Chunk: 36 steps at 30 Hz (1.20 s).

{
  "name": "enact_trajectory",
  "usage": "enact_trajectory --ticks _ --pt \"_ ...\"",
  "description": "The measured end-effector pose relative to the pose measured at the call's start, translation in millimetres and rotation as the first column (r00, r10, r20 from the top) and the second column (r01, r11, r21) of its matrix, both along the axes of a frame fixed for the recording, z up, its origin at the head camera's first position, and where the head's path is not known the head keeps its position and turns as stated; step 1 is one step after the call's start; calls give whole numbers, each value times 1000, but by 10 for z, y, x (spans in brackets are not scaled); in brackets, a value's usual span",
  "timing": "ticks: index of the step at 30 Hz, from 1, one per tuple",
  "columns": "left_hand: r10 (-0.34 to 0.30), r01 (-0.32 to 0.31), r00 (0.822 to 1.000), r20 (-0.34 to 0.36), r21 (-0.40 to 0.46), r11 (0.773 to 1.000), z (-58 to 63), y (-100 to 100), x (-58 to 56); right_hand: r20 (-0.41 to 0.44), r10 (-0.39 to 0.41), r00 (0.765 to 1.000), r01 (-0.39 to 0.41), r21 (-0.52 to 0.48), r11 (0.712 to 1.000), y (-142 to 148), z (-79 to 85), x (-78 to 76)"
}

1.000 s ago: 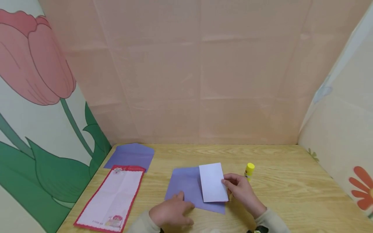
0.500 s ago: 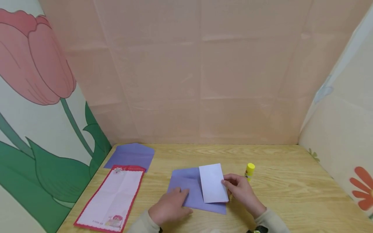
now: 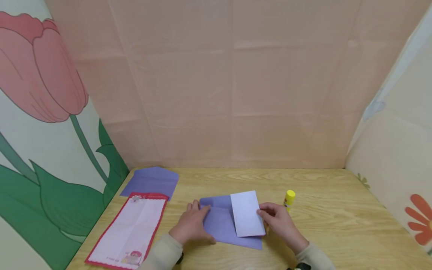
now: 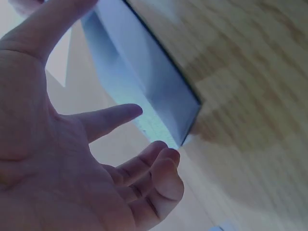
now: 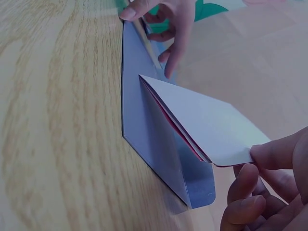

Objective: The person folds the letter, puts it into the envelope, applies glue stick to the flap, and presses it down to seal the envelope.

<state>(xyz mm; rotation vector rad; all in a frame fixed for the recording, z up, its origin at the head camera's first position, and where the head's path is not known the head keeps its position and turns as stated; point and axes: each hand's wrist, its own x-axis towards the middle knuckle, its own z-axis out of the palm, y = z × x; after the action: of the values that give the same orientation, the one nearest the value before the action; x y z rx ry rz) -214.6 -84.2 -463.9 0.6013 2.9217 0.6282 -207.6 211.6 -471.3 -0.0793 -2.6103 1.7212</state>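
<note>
A purple envelope [image 3: 219, 225] lies on the table in front of me, its flap folded out on the far side. My right hand [image 3: 280, 224] pinches a folded sheet of letter paper [image 3: 247, 214] by its right edge, between thumb and fingers. The sheet is white outside, and red edges show between its layers in the right wrist view. It slants over the envelope's right half. My left hand [image 3: 192, 224] is at the envelope's left edge, fingers spread and thumb near the front corner. In the left wrist view its fingertips are beside the envelope's end [image 4: 159, 82].
A yellow glue stick [image 3: 289, 199] stands upright behind my right hand. On the left lie a red-bordered sheet of letter paper [image 3: 131, 228] and, farther back, another purple envelope [image 3: 152, 182]. A pinkish sheet [image 3: 233, 93] covers the wall behind the wooden table [image 3: 337, 210].
My left hand has moved from the envelope's front left part leftward and away from me to its left edge. The right hand and the folded paper have hardly moved.
</note>
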Motion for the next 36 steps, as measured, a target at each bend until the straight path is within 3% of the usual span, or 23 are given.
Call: enact_trajectory --ticks 6,21,28,36 --pt "8 -8 998 55 -5 1000 -57 1 -44 -20 6 1000 -6 -5 1000 4 -13 -5" --pt "10 -11 999 37 1 1000 12 15 -2 11 4 1000 -4 10 1000 5 -23 -19" --pt "-10 7 998 -64 -48 999 -16 2 6 6 -2 1000 2 -62 998 10 5 -5" --pt "-52 33 978 -202 -97 995 -59 32 19 33 -20 999 25 -140 990 37 69 -38"
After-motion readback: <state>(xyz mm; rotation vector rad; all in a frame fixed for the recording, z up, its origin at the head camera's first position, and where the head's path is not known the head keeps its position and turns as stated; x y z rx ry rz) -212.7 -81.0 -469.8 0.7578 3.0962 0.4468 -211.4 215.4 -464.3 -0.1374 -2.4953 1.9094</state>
